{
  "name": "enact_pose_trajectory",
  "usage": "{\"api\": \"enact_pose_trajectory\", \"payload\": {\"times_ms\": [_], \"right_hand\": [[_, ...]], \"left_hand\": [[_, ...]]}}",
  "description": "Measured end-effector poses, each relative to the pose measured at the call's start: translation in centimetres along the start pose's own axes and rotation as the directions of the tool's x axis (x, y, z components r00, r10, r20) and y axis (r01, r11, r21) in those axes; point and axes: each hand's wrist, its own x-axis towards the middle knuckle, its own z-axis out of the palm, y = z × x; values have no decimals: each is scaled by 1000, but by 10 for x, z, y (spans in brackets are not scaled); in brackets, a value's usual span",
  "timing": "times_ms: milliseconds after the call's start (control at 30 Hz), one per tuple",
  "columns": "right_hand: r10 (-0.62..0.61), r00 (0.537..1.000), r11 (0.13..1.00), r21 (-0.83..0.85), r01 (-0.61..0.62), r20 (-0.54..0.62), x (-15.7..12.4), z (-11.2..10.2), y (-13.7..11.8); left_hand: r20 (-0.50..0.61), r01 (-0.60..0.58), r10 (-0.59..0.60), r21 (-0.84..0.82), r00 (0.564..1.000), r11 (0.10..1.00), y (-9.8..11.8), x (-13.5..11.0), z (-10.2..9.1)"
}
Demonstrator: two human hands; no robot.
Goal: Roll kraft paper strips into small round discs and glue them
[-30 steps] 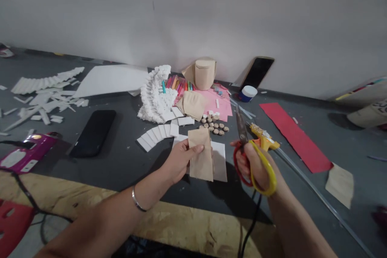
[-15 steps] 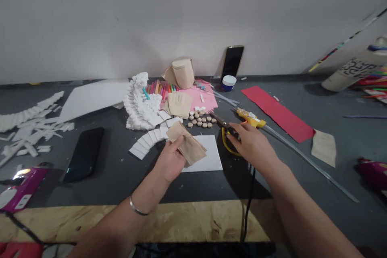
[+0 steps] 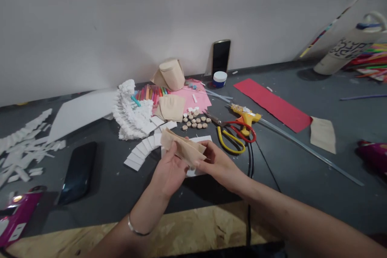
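Observation:
Folded brown paper (image 3: pixel 183 148) is held between both hands above a white card (image 3: pixel 205 139) on the dark table. My left hand (image 3: pixel 169 173) pinches its left part, thumb on top. At its right end, my right hand (image 3: pixel 222 165) grips the paper with thumb and fingers; its fingertips are partly hidden. Scissors (image 3: pixel 231 129) with red and yellow handles lie open just beyond my right hand. Small round brown discs (image 3: pixel 196 121) sit behind the paper, and a curved row of white squares (image 3: pixel 142 151) fans out left of my left hand.
A yellow glue gun (image 3: pixel 248 118) lies by the scissors, its clear stick pointing right. Red paper (image 3: pixel 272 105) is behind it. A black phone (image 3: pixel 78 172) and white strips (image 3: pixel 22 149) occupy the left. A bottle (image 3: pixel 341 50) and a paper roll (image 3: pixel 172 74) stand at the back.
My right hand has let go of the scissors, which now lie on the table, and has moved left to take hold of the brown paper. The view has shifted slightly.

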Motion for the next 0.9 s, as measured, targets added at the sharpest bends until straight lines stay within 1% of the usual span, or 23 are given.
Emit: {"api": "enact_pose_trajectory", "payload": {"times_ms": [67,133,200,267,333,400,433,467,500,533,567,600,633,667,700,733,767,800,900], "right_hand": [[25,999,998,61,-23,-22,2,-2,0],[40,998,997,65,-37,-40,4,-7,-2],[42,997,997,66,-37,-71,6,-14,-6],[37,994,999,44,-32,-103,8,-22,-11],[9,992,999,-47,-15,-125,10,-31,-16],[-62,990,974,-225,32,-127,12,-41,-20],[-114,986,939,-336,66,-125,12,-45,-23],[-177,978,889,-445,110,-112,13,-50,-25],[-252,964,825,-539,169,-83,13,-54,-27],[-329,944,754,-612,238,-38,13,-58,-29],[-396,918,683,-662,311,22,14,-60,-30],[-449,888,613,-691,383,93,14,-62,-31],[-486,858,550,-704,449,167,15,-63,-31],[-505,830,490,-714,500,236,15,-62,-30],[-509,808,433,-724,537,295,15,-61,-28],[-502,792,382,-733,563,347,16,-59,-26],[-487,782,339,-741,579,388,16,-57,-23],[-469,777,306,-749,589,420,15,-54,-21],[-419,778,249,-765,594,468,13,-48,-15]], "left_hand": [[58,-56,54,35,997,998,-2,2,-4],[145,-167,151,104,978,981,-1,6,-8],[207,-275,233,208,950,939,1,8,-12],[216,-336,275,335,937,881,5,9,-15],[231,-357,278,467,933,809,9,10,-18],[286,-386,265,571,921,725,13,11,-20],[316,-413,269,614,910,672,16,12,-22],[343,-447,286,660,895,604,18,13,-23],[370,-486,318,708,873,513,21,14,-24],[404,-528,359,759,841,381,24,15,-26],[458,-565,396,796,796,216,27,15,-27],[530,-597,411,801,742,44,30,14,-29],[608,-615,397,778,688,-126,33,12,-31],[678,-619,358,734,642,-279,35,9,-33],[733,-615,303,678,609,-404,38,6,-36],[770,-603,247,621,588,-500,39,2,-40],[794,-590,196,570,576,-572,40,-1,-44],[808,-579,150,523,569,-625,41,-3,-49],[832,-567,21,396,554,-722,40,-7,-62]]}}
